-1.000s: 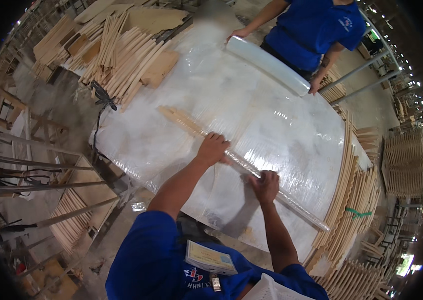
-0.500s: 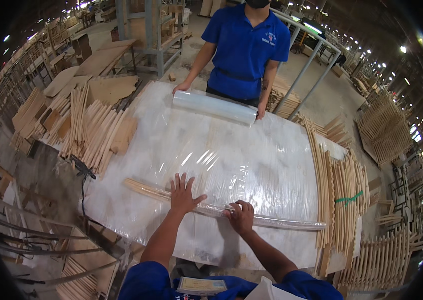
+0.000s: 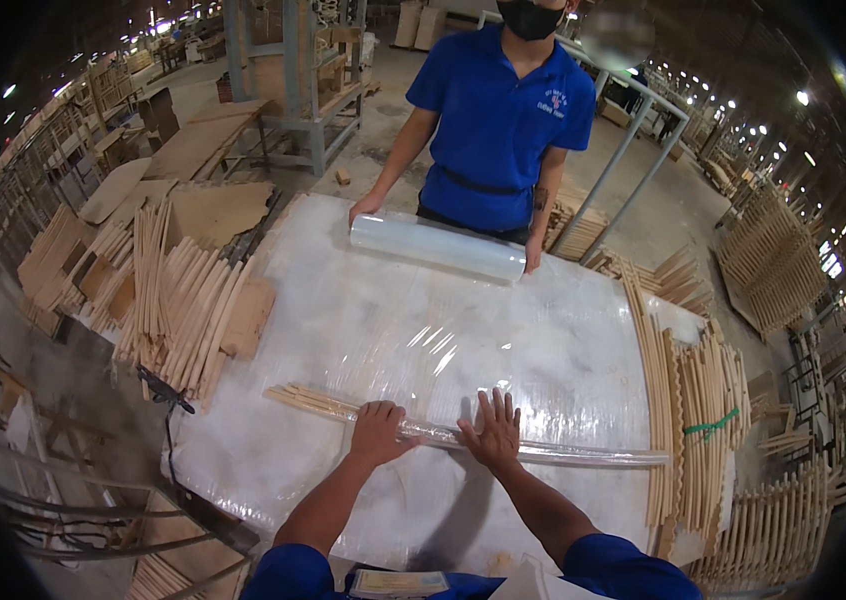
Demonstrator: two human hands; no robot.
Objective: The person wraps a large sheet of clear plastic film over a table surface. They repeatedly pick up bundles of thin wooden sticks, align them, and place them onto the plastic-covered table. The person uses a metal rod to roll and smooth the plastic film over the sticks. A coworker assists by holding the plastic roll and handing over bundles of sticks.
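We rest our bent-fingered left hand (image 3: 377,434), grip unclear, and spread right hand (image 3: 493,430) on the film-wrapped bundle of long, pale wooden sticks (image 3: 435,433) across the whitish table (image 3: 263,462). We judge it stiff, slippery: hold mid-length. Beyond is a cylindrical clear-film roll (image 3: 438,249).

A loose pile of slender, pale wooden sticks (image 3: 183,300) lies at left, in front of a flat, tan, irregular board (image 3: 221,212). Behind, a grey metal frame (image 3: 319,148) stands on the grey concrete floor (image 3: 383,135), with a small, pale wooden block (image 3: 343,177) near its foot. At right, a thin green strip (image 3: 711,427) crosses a stack of straight, light wooden rods (image 3: 705,470); beyond leans a tall, tan, slatted wooden stack (image 3: 773,260).
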